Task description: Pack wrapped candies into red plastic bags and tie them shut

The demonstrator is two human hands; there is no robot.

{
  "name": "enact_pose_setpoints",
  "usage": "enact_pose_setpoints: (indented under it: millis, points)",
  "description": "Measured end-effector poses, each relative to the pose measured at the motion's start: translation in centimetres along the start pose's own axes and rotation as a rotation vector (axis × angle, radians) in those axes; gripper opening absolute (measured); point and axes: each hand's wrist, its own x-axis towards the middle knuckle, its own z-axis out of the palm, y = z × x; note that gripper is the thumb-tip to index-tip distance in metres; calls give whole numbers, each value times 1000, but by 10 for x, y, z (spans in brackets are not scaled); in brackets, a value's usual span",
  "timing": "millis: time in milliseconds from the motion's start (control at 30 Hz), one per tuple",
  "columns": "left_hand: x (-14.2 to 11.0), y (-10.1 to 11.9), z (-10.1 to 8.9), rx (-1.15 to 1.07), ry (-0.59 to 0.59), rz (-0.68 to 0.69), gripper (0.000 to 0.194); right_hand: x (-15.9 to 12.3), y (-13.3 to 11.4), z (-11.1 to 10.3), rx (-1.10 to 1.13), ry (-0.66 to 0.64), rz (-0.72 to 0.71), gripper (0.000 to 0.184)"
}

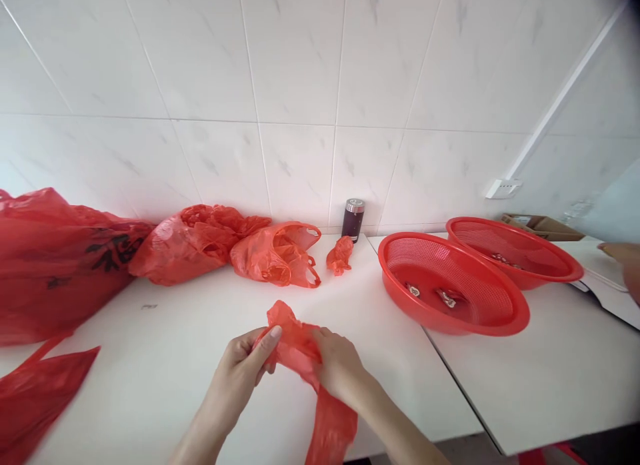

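Plastic bag [295, 348], red and crumpled, is stretching between my hands over the white table [200, 332], its loose end hanging down by the near edge. My left hand [243, 362] is pinching one side, thumb clamping it against the curled fingers. My right hand [343, 365] is touching the other side, but it's blurring and its fingertips are hidden, so I can't tell whether they're closing. Beyond, a small red bundle [340, 255] is lying near a dark bottle [353, 222]; two red baskets [450, 288] are sitting to the right.
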Motion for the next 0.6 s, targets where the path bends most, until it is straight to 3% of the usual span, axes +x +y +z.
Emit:
enact_pose_setpoints:
  millis: [133,200,267,367,467,533,600]
  points:
    - [4,-22,-45,196,103,-34,52,7,40,-27,42,89,28,33]
    - [9,-37,-66,417,231,-83,46,8,48,-47,33,139,63,31]
    - [10,-46,-72,616,411,-33,31,9,49,-59,14,172,97,26]
    - [-1,-46,-43,730,624,357,30,8,42,-59,44,189,69,21]
    - [-12,-39,7,796,588,717,10,6,29,-51,119,141,16,26]
    - [-9,-40,30,881,498,769,12,2,21,-49,173,64,-16,30]
    - [5,-47,37,907,444,706,22,-6,16,-49,233,-42,-67,37]
